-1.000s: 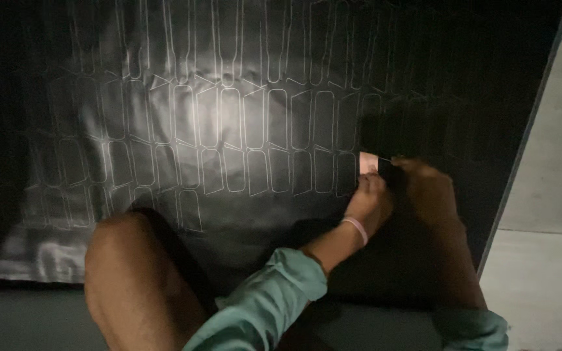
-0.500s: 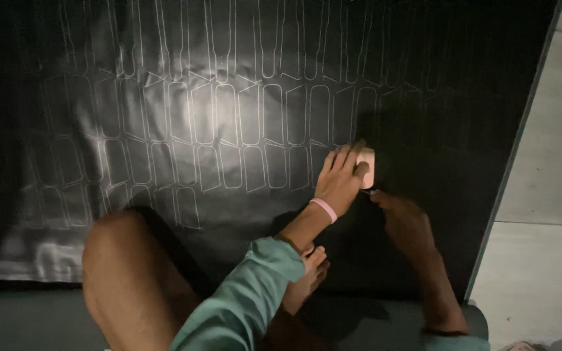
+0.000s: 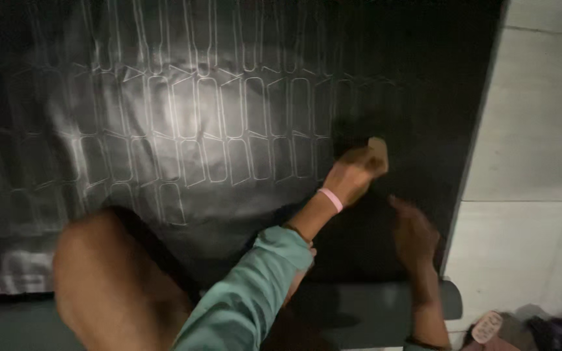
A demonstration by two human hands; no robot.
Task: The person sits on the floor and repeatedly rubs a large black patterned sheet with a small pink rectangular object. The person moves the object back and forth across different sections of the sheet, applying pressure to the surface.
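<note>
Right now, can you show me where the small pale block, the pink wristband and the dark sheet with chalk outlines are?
small pale block (image 3: 378,147): head view, on its upper end above the fingers.
pink wristband (image 3: 330,199): head view, on the band's middle across the wrist.
dark sheet with chalk outlines (image 3: 183,110): head view, on a lit, marked patch.

Left arm in a loose teal-green long sleeve, cuff pushed up short of the wrist, fabric creased along the forearm. Thin pink band round the left wrist, just below the left hand. Right hand bare, no rings or bands visible; forearm bare, a bit of green sleeve edge at the bottom frame border. Bare knee at lower left, dark garment edge running along its inner side. Picture dim and slightly blurred, finer detail not readable
</note>
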